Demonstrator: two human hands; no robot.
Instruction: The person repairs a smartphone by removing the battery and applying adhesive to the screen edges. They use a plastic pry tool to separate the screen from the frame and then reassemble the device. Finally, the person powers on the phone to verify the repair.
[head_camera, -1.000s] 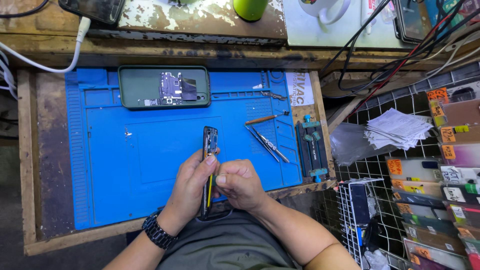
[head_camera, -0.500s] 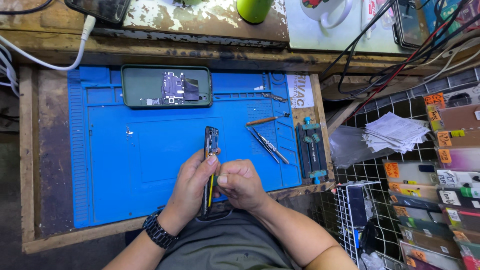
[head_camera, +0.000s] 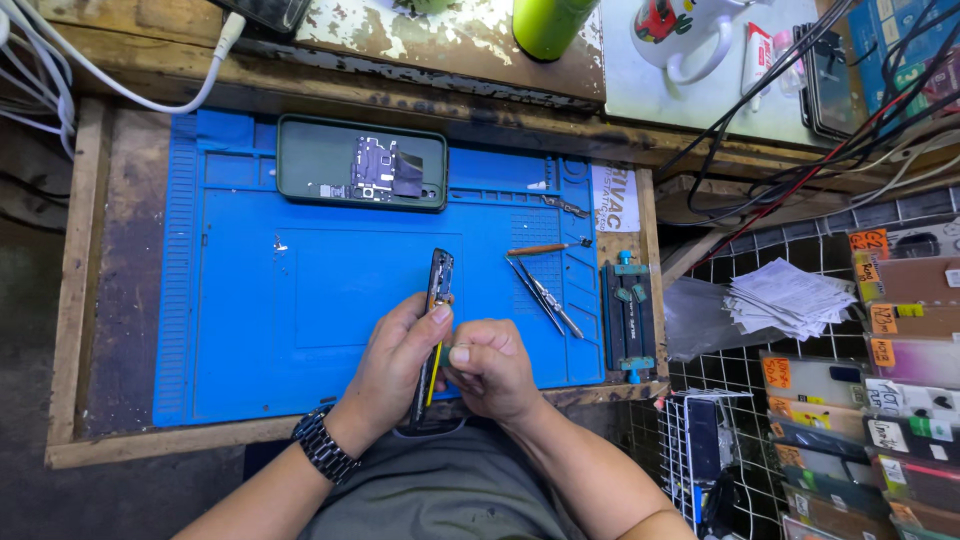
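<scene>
orange tags (head_camera: 880, 320) on packets, right rack | white sign (head_camera: 614, 198) beside blue mat (head_camera: 250, 300)

Left hand (head_camera: 395, 365): grips a phone (head_camera: 436, 320) held on edge — thumb near its upper part.
Right hand (head_camera: 492, 368): fist closed beside the phone's yellow-marked side.
Mat (head_camera: 250, 300): blue, covering the table (head_camera: 110, 300).
Far edge: green phone case (head_camera: 320, 170) with small parts.
Right of hands: tweezers (head_camera: 545, 295) — and a screwdriver (head_camera: 545, 248).

phone (head_camera: 438, 290) lower end hidden by hands (grip unclear)
</scene>
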